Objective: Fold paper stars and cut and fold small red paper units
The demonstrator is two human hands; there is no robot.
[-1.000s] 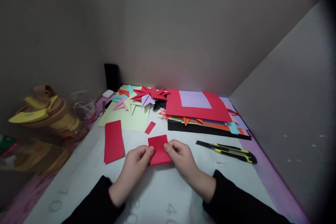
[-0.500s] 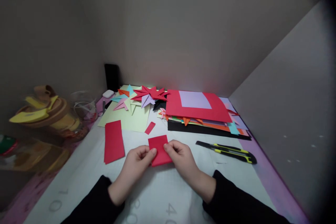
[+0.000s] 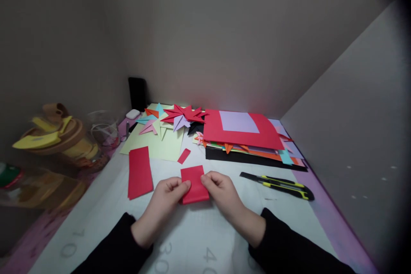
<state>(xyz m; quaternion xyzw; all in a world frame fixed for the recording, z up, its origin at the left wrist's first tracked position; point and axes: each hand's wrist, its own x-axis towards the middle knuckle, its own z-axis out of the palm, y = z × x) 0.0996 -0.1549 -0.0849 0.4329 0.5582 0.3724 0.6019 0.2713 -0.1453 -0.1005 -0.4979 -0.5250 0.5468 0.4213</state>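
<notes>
While both hands pinch it, I see the small red paper square point(image 3: 193, 183) lying on the white cutting mat point(image 3: 199, 239) near the front edge; left hand point(image 3: 165, 199) grips its left edge, right hand point(image 3: 221, 192) its right edge, fingers closed on the paper. Red paper strip point(image 3: 139, 172) lies to the left, yellow-black utility knife point(image 3: 279, 185) to the right, stack of colored sheets point(image 3: 247, 137) behind.
</notes>
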